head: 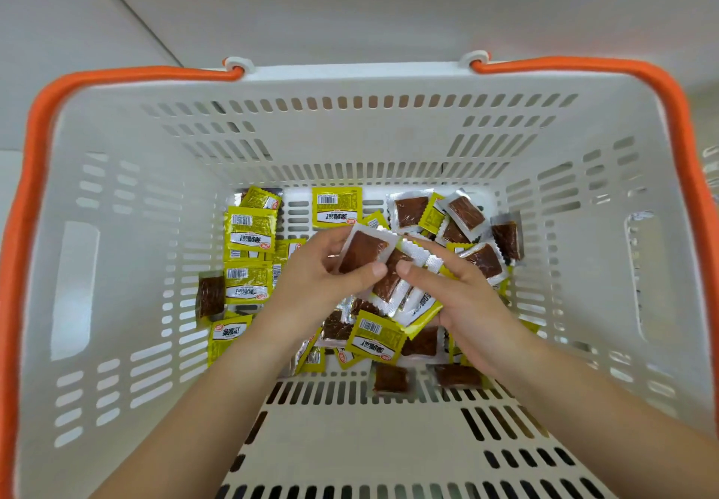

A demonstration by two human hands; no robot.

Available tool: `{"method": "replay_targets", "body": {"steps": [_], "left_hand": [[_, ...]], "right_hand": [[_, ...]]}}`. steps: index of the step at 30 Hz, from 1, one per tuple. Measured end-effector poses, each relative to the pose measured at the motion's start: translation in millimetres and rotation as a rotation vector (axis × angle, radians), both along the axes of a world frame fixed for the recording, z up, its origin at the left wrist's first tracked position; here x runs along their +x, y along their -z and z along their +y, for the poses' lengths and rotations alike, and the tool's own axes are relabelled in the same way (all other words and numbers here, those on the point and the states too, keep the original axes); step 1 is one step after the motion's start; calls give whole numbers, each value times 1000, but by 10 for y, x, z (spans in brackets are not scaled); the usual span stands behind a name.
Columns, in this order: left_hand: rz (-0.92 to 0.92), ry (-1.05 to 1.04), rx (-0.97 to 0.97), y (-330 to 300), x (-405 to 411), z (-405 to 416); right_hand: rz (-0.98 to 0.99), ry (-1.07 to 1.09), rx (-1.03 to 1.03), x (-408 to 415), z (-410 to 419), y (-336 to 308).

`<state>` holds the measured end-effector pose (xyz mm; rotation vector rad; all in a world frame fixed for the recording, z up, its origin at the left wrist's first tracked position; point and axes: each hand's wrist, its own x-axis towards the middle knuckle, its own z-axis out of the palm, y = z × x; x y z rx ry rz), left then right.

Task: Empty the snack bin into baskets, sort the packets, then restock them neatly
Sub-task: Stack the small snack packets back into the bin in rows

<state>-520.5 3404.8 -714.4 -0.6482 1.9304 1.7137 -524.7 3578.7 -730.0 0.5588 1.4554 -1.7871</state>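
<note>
Pale, plain flooring showed beyond the basket (pixel 116 226), and that big white slotted basket filled nearly the whole view, its orange handles (pixel 37 156) folded down along the rim on both sides. Down on the basket's floor lay the loose packets (pixel 249 232), scattered: yellow ones with barcodes toward the basket's left wall, clear-fronted ones showing brown snack toward its right wall, more heaped in the middle under the hands. Both bare forearms came in over the basket's near wall. At the centre of the basket, above the heap, the right hand (pixel 463 296) cradled a small stack of packets (pixel 408 296), fingers curled beneath it and thumb pressed on top, so that grip was closed round the stack. The left hand (pixel 323 277) met it there, thumb and fingers pinching a single packet (pixel 363 251), brown side up, its lower edge touching the stack. One yellow packet (pixel 336 207) sat alone by the basket's far wall.
</note>
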Motion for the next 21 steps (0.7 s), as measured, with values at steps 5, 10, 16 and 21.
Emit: {"method": "replay_targets", "body": {"steps": [5, 10, 16, 21], "left_hand": [[-77, -78, 37, 20, -31, -109], [-106, -66, 30, 24, -46, -106], [-195, 40, 189, 26, -42, -92], [-235, 14, 267, 35, -60, -184]], "right_hand": [[51, 21, 77, 3, -44, -67], [59, -8, 98, -29, -5, -78], [-73, -38, -28, -20, -5, -25], [115, -59, 78, -19, 5, -35]]}}
